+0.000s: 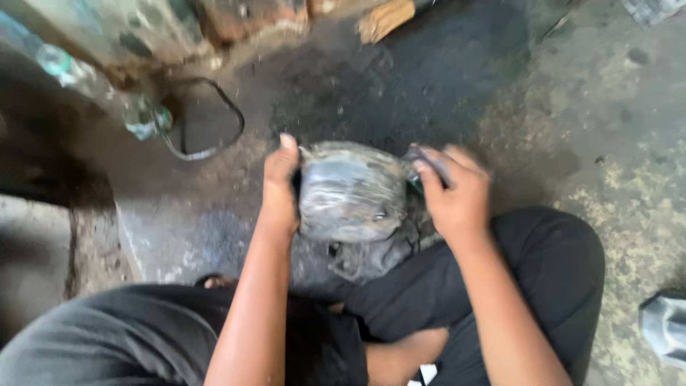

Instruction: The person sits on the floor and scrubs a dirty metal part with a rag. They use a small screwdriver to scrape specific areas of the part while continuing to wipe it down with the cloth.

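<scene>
The person's legs in dark trousers [550, 286] fill the bottom of the view, knees spread, with both bare forearms reaching forward between them toward a grimy, grey metal housing [350, 189]. The housing is rounded and drum-like, coated in oily dirt, and sits low on the stained concrete floor [614, 143] just in front of the knees, with a darker part of the same assembly [368, 257] under it.

The left hand [280, 189] lies flat against the left side of the housing, fingers straight up along its wall and thumb hidden behind; its grip is an open-palmed press more than a clasp. The right hand [454, 193] is at the housing's right edge, fingers curled closed around a small dark object [421, 161] that touches the housing near its top right corner; motion blur hides what kind of object it is.

On the floor to the left lies a loop of black cable or rubber band [211, 121], and beside it a clear greenish plastic bottle [146, 118] lies tilted. A piece of wood [386, 18] sits at the top edge, well apart from the hands. At the right edge, 1 grey metal part [664, 325] shows partly in frame.
</scene>
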